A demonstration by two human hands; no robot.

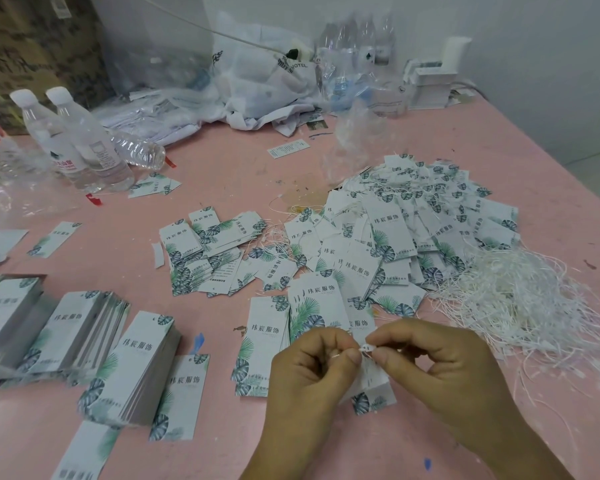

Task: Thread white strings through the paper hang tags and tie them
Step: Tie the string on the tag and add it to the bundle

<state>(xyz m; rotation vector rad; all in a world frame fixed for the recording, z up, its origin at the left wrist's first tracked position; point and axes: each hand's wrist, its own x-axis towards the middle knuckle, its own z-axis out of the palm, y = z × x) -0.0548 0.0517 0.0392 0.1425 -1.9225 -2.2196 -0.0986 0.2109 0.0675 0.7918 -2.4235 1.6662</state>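
On the pink table [222,174], your left hand [309,368] and right hand [440,362] meet fingertip to fingertip, both pinching a small white string end [367,348]. The hang tag [371,386] hangs below them, mostly hidden behind your fingers. Loose strings [520,306] lie piled just right.

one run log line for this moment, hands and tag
left hand pinches string | right hand pinches white string clasp | hang tag hangs below | loose strings right
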